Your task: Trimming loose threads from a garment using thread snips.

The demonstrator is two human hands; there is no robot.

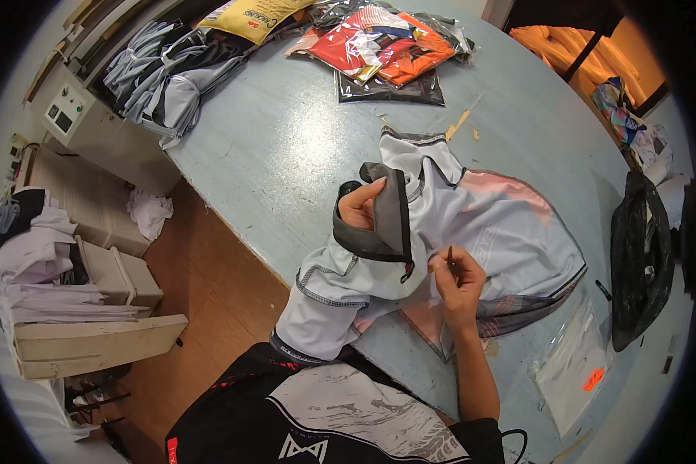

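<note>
Jersey (479,224): white sports shirt with grey collar and dark stitched seams, spread on the pale blue table (286,155) in front of the person, one sleeve hanging over the near edge.
Shelves (69,263): far left on the floor side, folded pale garments stacked there, away from the work.
Grey stack (166,69): folded grey shirts at the table's far left corner, probably kept there to leave the middle free.
Left hand (359,207): inside the neck opening, fingers curled around the collar (390,220); it lifts the collar up and turns it outward, so the inner seam faces the person.
Right hand (458,278): fingers pinched narrow on a thin dark tool (450,257), tip close to the collar's lower end; I cannot tell what kind of tool.
Packed shirts (383,42): red and orange ones in clear bags, far side of the table.
Clear bag (572,367): flat, empty, just right of the jersey.
Black bag (638,263): at the right table edge.
</note>
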